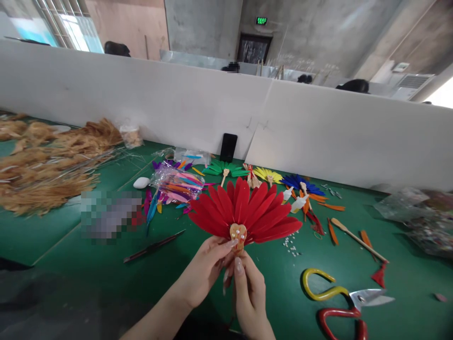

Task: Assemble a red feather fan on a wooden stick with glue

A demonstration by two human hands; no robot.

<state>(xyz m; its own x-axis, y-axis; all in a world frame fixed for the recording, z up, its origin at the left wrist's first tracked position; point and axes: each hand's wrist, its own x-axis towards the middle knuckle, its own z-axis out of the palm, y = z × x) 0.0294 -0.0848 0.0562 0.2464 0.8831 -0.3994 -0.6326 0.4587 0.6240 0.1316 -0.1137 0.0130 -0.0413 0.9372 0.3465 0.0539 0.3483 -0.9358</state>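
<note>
A red feather fan (247,208) is held upright in front of me, its feathers spread in a wide half circle. At its base is a wooden heart-shaped piece (238,231) with several small pearl-like beads on it. My left hand (212,257) is closed on the fan's base, the thumb pressing just below the beads. Beside it, my right hand (249,288) pinches the lower part of the fan near the handle. The handle itself is mostly hidden by my fingers. Small white beads (290,245) lie scattered on the table right of the fan.
Scissors (354,300) with yellow and red handles lie at right, near a wooden stick (359,240) with a red tassel. Tweezers (154,246) rest at left. Behind are green (215,167), yellow (267,175) and blue (297,183) fans, bagged feathers (180,184) and a phone (228,147).
</note>
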